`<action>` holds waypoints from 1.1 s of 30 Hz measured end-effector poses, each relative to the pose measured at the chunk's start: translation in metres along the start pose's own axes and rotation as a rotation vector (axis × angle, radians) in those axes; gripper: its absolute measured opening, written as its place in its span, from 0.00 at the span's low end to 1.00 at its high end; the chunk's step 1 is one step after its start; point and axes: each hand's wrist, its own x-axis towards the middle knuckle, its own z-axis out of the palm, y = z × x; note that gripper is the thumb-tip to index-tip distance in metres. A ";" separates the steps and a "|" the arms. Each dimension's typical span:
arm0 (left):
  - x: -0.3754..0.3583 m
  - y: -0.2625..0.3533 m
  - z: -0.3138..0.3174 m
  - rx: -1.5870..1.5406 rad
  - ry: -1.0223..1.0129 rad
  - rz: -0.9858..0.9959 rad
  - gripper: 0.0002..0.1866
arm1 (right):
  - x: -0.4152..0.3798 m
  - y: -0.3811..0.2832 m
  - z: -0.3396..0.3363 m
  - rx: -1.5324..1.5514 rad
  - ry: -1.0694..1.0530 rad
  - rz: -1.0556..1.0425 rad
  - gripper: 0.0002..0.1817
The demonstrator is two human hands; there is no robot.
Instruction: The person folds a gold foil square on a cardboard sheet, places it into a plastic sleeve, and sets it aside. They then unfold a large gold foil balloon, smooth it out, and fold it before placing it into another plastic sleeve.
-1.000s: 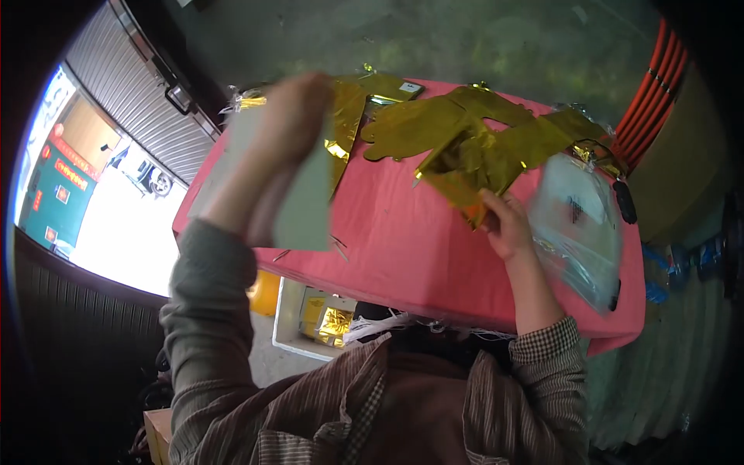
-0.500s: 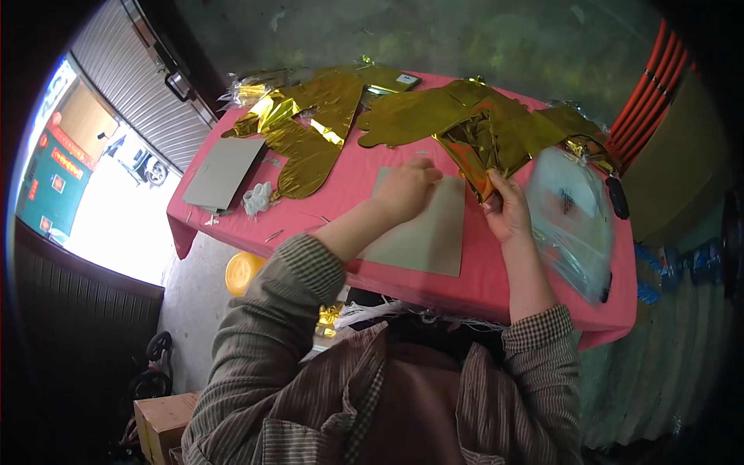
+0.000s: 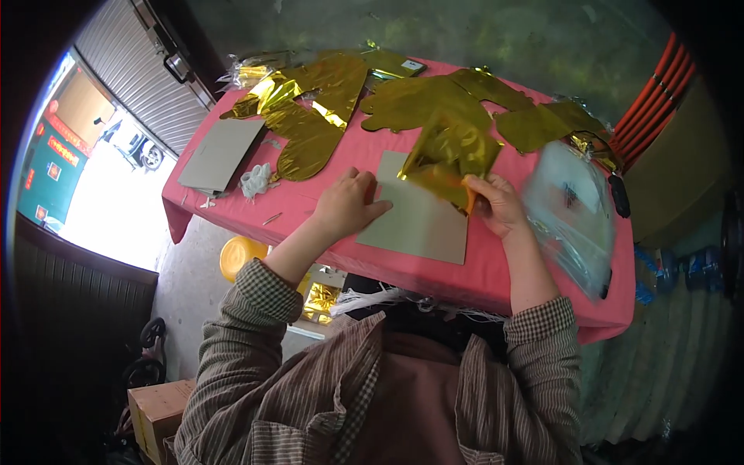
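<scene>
My right hand (image 3: 500, 203) pinches the lower corner of a crinkled gold foil piece (image 3: 451, 155), which looks like a flat foil balloon. The foil is lifted over a plain grey board (image 3: 415, 225) and covers its upper right part. At the board's left edge, my left hand (image 3: 350, 203) is empty, thumb apart from the loosely bent fingers. Beyond the hands, more gold foil shapes (image 3: 422, 99) lie flat, with another large one (image 3: 314, 151) to the left. Clear plastic bags (image 3: 570, 213) rest just right of my right hand.
Everything sits on a pink tablecloth (image 3: 310, 236). At the left are a stack of grey boards (image 3: 221, 155) and a crumpled whitish bundle (image 3: 256, 180). A black object (image 3: 618, 195) lies near the right edge. On the floor stand a yellow tub (image 3: 240, 258) and a cardboard box (image 3: 161, 407).
My right hand has drawn the gold foil piece off the pile, toward me and left over the grey board. My left hand has moved left and down, its fingers loosening.
</scene>
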 end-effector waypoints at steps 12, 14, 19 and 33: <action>-0.021 -0.062 -0.031 0.005 0.196 0.006 0.10 | -0.004 -0.008 0.008 -0.577 -0.073 0.329 0.06; -0.019 -0.087 -0.057 0.291 0.322 -0.082 0.07 | -0.007 -0.010 0.007 -0.520 -0.091 0.340 0.06; -0.004 -0.130 -0.093 0.366 0.340 -0.253 0.12 | -0.007 -0.005 0.003 -0.498 -0.093 0.323 0.06; 0.009 -0.065 -0.104 -0.441 0.155 -0.160 0.10 | -0.007 -0.012 -0.009 -0.215 -0.004 0.170 0.05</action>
